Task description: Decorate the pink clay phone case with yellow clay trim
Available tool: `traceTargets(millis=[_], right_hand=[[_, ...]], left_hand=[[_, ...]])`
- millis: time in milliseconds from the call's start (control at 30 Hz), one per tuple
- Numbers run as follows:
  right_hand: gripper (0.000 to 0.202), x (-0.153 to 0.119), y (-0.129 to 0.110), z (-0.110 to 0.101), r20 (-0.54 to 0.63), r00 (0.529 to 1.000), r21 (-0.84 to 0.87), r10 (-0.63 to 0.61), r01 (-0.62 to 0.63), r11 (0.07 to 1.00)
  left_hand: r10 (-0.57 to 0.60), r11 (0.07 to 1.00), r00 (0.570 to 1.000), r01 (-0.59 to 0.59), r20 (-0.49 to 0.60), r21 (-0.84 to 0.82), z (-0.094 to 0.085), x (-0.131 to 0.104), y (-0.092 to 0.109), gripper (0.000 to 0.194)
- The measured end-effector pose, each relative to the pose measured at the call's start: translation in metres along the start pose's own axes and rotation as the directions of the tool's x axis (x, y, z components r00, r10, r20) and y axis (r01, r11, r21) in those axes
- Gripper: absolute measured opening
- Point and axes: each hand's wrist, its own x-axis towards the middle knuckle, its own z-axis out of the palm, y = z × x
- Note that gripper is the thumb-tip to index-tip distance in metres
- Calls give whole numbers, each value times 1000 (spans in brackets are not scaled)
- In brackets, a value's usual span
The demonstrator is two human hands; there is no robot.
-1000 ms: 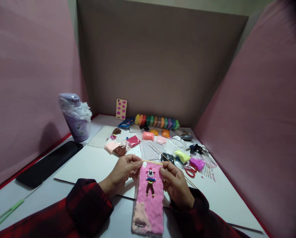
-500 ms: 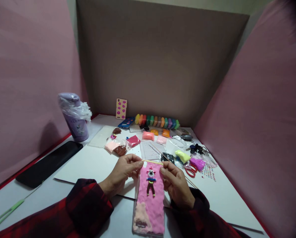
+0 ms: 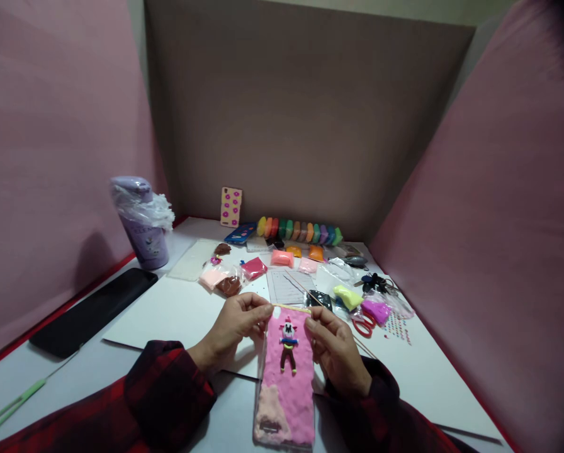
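A phone case covered in pink clay, with a peach patch at its lower left, lies upright before me. On it is a small clay figure with a white face, blue top and brown legs. A thin yellow clay strip runs along the case's top edge. My left hand pinches the strip's left end at the upper left corner. At the upper right corner, my right hand pinches the other end. Both hands' fingers also touch the case, and some are hidden behind it.
Bags of coloured clay, red scissors, a paper sheet and thin sticks lie beyond the hands. To the left are a black phone, a purple tumbler and a green-handled tool. A flower-patterned case leans at the back.
Almost nothing differs. Both hands keep their pinch at the top corners, and the phone case has shifted very slightly.
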Motion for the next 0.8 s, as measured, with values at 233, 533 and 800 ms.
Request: traceTargets(millis=[233, 533, 800], right_hand=[[24, 0, 1, -1, 1, 1000, -6, 2, -2, 1000], [24, 2, 3, -2, -19, 1000, 5, -12, 12, 1000], [24, 1, 1, -2, -11, 1000, -11, -21, 21, 1000]], left_hand=[[2, 1000, 999, -2, -32, 6, 3, -1, 1, 22], [21, 999, 1000, -20, -21, 29, 0, -1, 0, 20], [5, 999, 998, -2, -60, 38, 3, -3, 3, 22]])
